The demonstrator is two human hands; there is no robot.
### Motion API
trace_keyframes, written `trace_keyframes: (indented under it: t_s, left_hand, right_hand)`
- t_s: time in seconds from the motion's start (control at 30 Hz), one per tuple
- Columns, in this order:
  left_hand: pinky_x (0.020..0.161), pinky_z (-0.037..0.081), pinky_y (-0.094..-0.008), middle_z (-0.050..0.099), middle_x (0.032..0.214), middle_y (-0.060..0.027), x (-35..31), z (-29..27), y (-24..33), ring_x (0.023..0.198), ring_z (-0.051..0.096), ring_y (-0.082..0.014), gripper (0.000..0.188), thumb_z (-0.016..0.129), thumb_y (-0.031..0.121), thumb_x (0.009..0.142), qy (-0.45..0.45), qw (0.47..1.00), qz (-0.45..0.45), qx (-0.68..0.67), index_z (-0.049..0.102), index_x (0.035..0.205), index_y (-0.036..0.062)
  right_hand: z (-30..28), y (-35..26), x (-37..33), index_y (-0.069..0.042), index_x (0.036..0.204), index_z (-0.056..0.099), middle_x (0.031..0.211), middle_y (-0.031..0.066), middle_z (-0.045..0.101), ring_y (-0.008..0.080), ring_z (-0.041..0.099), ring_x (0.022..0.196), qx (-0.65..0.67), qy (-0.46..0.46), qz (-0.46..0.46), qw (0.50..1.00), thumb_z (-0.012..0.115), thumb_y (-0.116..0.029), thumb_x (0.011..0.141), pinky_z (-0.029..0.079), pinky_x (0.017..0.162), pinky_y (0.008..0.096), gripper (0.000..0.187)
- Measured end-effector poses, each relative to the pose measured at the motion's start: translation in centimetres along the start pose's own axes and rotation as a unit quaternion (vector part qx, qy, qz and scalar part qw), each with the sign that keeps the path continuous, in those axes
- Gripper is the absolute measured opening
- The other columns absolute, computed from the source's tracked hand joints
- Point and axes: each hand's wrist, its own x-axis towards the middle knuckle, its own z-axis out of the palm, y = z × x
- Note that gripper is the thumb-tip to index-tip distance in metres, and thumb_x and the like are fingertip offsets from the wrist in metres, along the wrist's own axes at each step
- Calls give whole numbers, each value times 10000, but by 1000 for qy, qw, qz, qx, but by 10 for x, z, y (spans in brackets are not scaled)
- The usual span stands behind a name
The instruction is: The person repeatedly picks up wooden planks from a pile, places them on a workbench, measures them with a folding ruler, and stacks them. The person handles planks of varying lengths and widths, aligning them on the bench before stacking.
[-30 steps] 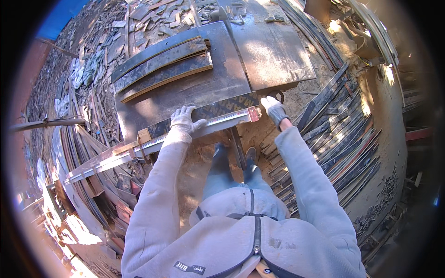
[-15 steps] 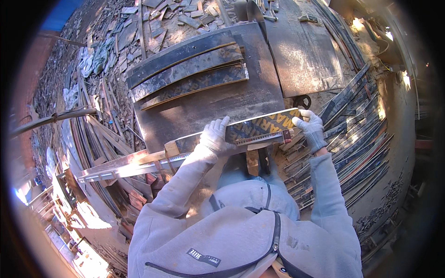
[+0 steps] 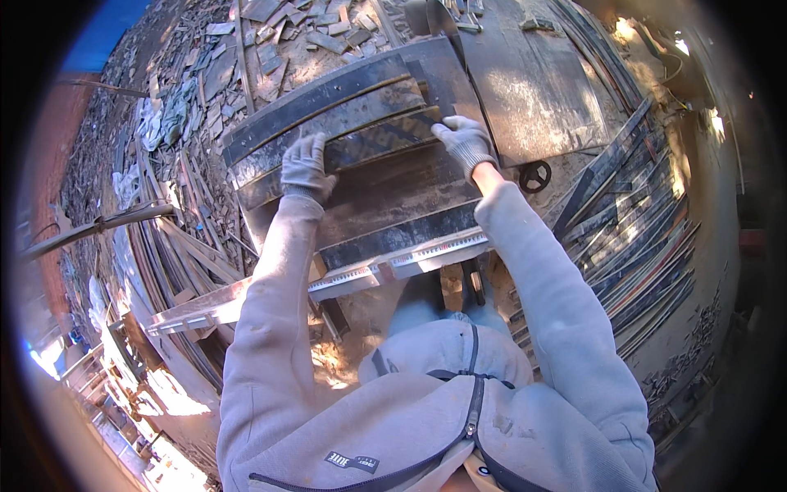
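Three long dark boards (image 3: 320,97) with pale cut edges lie overlapping across the back of a dark metal saw table (image 3: 459,90). My left hand (image 3: 307,170), in a pale glove, spans the left part of the nearest of these boards (image 3: 381,139), its fingers over the far side and the thumb toward me. At that board's right end my right hand (image 3: 466,141), also gloved, closes round the corner. Another dark board (image 3: 402,235) lies along the table's near edge, beside a metal rail with a measuring tape (image 3: 438,250).
A second metal sheet (image 3: 533,98) and a black handwheel (image 3: 535,176) are at the right. Strips of wood (image 3: 631,246) are piled on the right, with more strips (image 3: 176,246) on the left. Scrap pieces (image 3: 328,37) cover the ground behind the table.
Both hands have left the board with yellow lettering at the near edge and moved forward to the boards at the back. A dark board without visible lettering now lies along the near edge.
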Motion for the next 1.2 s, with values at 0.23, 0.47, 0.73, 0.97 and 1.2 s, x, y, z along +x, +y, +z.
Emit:
trace_keyframes:
  t_s: [0.23, 0.47, 0.73, 0.97, 1.2]
  left_hand:
    - [1271, 325, -481, 455, 1655, -106, 8, 19, -17, 1533, 409, -342, 1072, 958, 384, 684, -13, 999, 0, 34, 461, 1620, 224]
    - [1122, 455, -508, 612, 1405, -170, -89, 38, 91, 1319, 563, -395, 797, 892, 388, 793, -30, 976, 97, -191, 587, 1476, 114]
    - [847, 478, -401, 568, 993, -52, -79, 25, 108, 910, 540, -215, 423, 856, 351, 918, -324, 864, -77, -377, 637, 1108, 43]
    - [805, 553, -338, 640, 994, -65, -10, -72, 271, 880, 633, -182, 353, 632, 432, 1099, -159, 702, -132, -682, 565, 1171, 93]
    - [934, 552, -398, 672, 1198, -120, -152, 49, 548, 1038, 647, -253, 676, 626, 632, 1035, -341, 624, -271, -649, 612, 1376, 48]
  right_hand:
    - [-91, 94, -68, -75, 1518, 568, 1408, 225, 689, 371, 660, 1320, -238, 19, 112, 965, 701, -395, 990, 503, 1143, 449, 631]
    - [-24, 94, -140, -54, 1379, 590, 1324, 204, 719, 349, 695, 1240, -410, -152, 117, 892, 597, -389, 988, 400, 1136, 549, 515]
    - [-68, 67, -150, 61, 1332, 628, 1211, 232, 750, 305, 693, 1244, 87, 67, 77, 991, 835, -261, 864, 549, 1041, 390, 605]
    - [-95, 86, -294, 13, 1595, 385, 1448, 325, 611, 420, 622, 1352, 182, 165, 19, 969, 848, -573, 862, 512, 1116, 433, 1046]
    - [-100, 229, -501, -71, 1414, 589, 997, 201, 768, 318, 767, 864, 301, 121, 262, 909, 747, -448, 965, 593, 734, 433, 608]
